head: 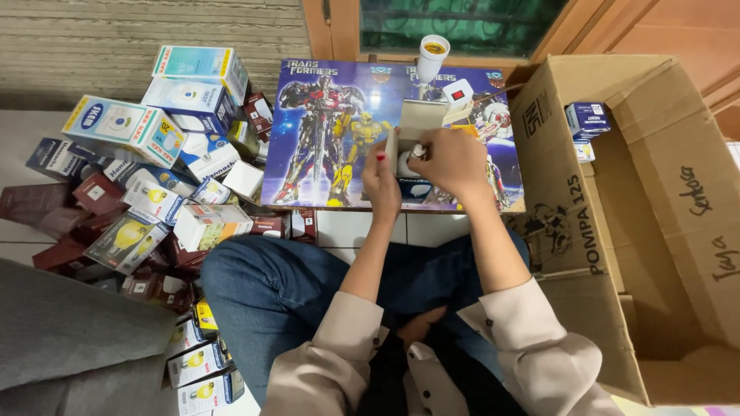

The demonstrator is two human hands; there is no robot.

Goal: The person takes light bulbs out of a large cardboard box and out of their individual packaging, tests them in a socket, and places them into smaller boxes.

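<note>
Bulb [417, 151] pinched in right hand [455, 163] at mouth of small open carton [416, 123], left hand [381, 179] clasped around carton's lower end, both above a robot-print board [324, 131], white lamp socket [432, 55] behind, boxed bulbs [146, 192] heaped left, large cardboard box [640, 231] right.
</note>
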